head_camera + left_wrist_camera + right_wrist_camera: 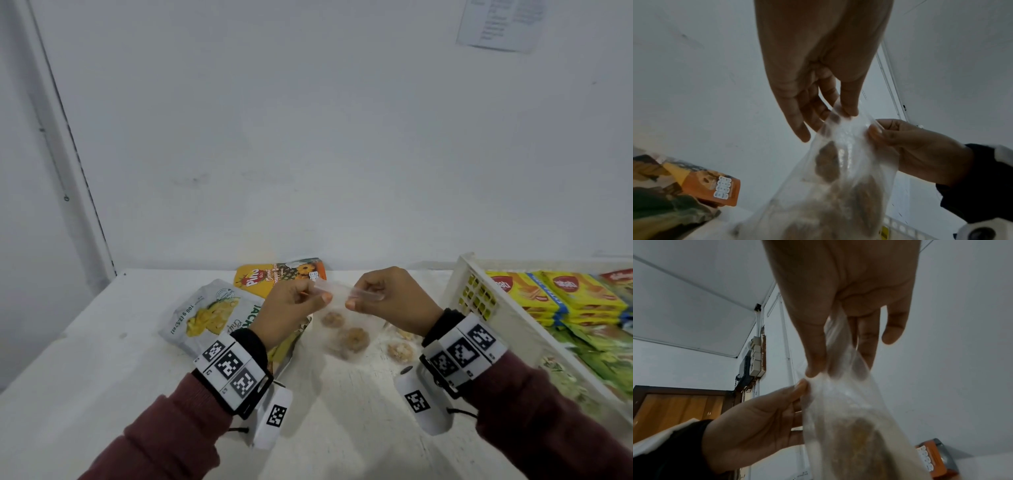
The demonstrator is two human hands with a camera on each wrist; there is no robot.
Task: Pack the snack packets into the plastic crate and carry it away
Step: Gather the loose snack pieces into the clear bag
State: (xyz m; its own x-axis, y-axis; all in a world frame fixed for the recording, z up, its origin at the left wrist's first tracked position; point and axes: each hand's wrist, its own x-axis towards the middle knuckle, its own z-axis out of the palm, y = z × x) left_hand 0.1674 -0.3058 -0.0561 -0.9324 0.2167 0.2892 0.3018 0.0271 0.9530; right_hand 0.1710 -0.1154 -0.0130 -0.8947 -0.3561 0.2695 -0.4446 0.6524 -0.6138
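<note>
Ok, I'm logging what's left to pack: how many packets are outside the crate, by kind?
Clear cookie bags: 2, one held, one lying flat
Printed pouches: 2, grey, orange
Total: 4

Seen from below: clear bag (pixel 840 186) of brown snacks pinched at top by left hand (pixel 818 68) and right hand (pixel 906 146); orange packet (pixel 715 188) at lower left.

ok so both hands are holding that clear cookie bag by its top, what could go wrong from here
1. The clear bag hangs only from pinches by the left hand and right hand at its top edge; thin plastic could slip out.
2. If the top is not sealed, cookies may spill when it is tilted toward the crate.
3. The crate already looks full of packets; pressing the bag in might crush the cookies.
</note>
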